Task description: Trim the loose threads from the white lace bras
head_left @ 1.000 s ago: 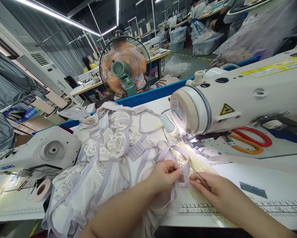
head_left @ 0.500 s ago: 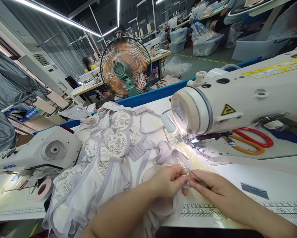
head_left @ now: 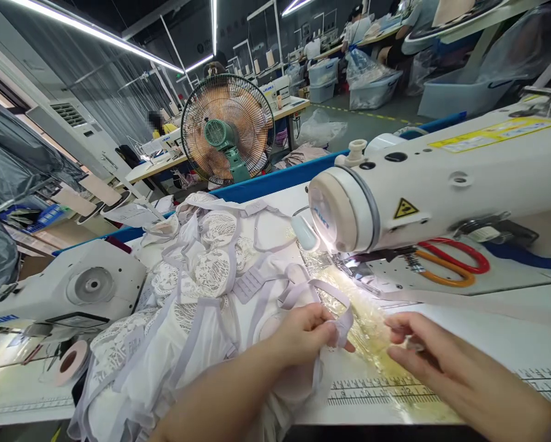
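Observation:
My left hand [head_left: 309,334] is closed on a lavender bra strap [head_left: 344,319], which loops up and forward from its fingertips. Under and left of that hand, a pile of white lace bras [head_left: 215,270] with lavender edging spreads across the table. My right hand [head_left: 445,362] is apart from the strap, over the ruler markings at the right. Its thumb and forefinger have a gap between them, and the other fingers curl inward. A small pale, shiny bit shows within the curled fingers; its kind cannot be made out.
A sewing machine [head_left: 413,178] with its lamp lit stands ahead on the right. Orange-handled scissors [head_left: 445,270] and a red handle [head_left: 464,255] lie beneath its arm. Another sewing machine [head_left: 72,288] is at the left, near a pink tape roll [head_left: 72,362]. A large fan [head_left: 229,132] stands beyond the table.
My right hand has drawn away to the right from my left hand and the strap. The slim metal tool it held is no longer clearly visible. My left hand keeps the strap.

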`<state>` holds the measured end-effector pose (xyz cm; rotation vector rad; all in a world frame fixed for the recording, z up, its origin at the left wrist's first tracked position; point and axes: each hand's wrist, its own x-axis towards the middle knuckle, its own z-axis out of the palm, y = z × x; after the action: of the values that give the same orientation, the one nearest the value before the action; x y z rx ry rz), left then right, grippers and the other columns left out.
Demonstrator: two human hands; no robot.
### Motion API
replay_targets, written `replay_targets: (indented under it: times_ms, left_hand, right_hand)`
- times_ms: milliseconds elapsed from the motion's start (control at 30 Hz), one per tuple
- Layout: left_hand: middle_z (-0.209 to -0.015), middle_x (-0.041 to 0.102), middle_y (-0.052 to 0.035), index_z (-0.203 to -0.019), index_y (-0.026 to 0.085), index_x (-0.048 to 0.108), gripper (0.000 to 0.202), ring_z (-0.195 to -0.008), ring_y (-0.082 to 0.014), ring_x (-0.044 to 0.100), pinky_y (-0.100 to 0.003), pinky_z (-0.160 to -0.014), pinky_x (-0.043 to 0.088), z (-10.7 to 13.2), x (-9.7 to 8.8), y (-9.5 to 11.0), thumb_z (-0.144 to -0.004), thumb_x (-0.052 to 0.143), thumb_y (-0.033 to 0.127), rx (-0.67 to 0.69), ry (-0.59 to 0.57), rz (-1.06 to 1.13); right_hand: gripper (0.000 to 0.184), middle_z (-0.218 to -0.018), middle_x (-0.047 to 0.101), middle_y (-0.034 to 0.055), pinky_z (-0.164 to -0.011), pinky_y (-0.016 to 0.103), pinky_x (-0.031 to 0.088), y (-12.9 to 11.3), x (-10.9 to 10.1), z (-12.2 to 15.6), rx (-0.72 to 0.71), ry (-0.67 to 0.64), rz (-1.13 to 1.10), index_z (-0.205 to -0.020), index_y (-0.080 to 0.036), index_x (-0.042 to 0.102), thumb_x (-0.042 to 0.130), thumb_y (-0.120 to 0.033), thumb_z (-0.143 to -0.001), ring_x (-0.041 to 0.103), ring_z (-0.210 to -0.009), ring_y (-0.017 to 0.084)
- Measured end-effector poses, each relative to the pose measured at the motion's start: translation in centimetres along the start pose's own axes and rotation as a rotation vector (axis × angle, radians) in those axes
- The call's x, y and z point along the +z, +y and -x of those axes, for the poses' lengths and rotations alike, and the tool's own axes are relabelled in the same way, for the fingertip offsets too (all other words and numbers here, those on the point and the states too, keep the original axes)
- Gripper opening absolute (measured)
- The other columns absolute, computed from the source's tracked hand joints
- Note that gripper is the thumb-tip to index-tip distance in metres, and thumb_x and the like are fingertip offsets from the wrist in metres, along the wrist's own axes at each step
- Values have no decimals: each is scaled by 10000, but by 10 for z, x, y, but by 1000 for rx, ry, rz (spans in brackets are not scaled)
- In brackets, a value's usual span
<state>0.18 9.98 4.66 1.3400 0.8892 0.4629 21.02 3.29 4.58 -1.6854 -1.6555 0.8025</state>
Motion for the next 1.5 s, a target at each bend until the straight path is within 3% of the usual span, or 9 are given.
replay_targets:
  times_ms: [133,300,500,800,1200,1500]
  left_hand:
    - [-629,589,-7,-723,165,495,219,-636,-134,565,-289,-688,437,-2,-1,-2,-723,619,346,-29,10,97]
    - [-598,605,-7,-705,147,546,215,-613,-141,583,-307,-700,453,-3,-1,-5,-654,676,311,-69,61,141]
    - [-582,620,-9,-666,151,554,217,-633,-158,612,-314,-710,459,-2,-1,-5,-614,701,300,-90,69,159]
    - [-557,600,2,-633,153,570,99,-608,-146,594,-298,-693,463,-2,-1,-3,-637,639,223,-51,70,129]
    - [-535,599,-3,-608,157,572,58,-602,-155,598,-291,-672,475,-3,-2,-2,-661,583,175,-64,85,51]
    - [-551,588,-2,-589,160,566,72,-596,-143,577,-286,-683,471,-3,-3,-3,-657,540,161,-11,34,28]
  right_hand:
    - [288,-899,686,43,-628,246,525,-11,26,7,-80,-122,-76,-848,-260,579,353,-437,-864,646,-821,200]
    - [263,-930,707,53,-627,270,531,-5,33,7,-118,-228,69,-829,-265,639,386,-335,-848,659,-854,225]
    - [276,-907,705,50,-642,281,530,-1,35,5,-126,-289,132,-828,-268,632,370,-349,-866,659,-846,223]
    - [290,-661,638,36,-508,283,477,-5,33,5,-131,-264,175,-656,-258,544,357,-358,-853,629,-658,213]
    - [220,-639,645,16,-513,273,467,2,31,4,-134,-239,113,-675,-272,591,442,-344,-821,602,-593,197]
    - [249,-829,681,54,-581,316,485,-4,31,3,-135,-287,202,-818,-259,622,378,-299,-842,616,-656,210]
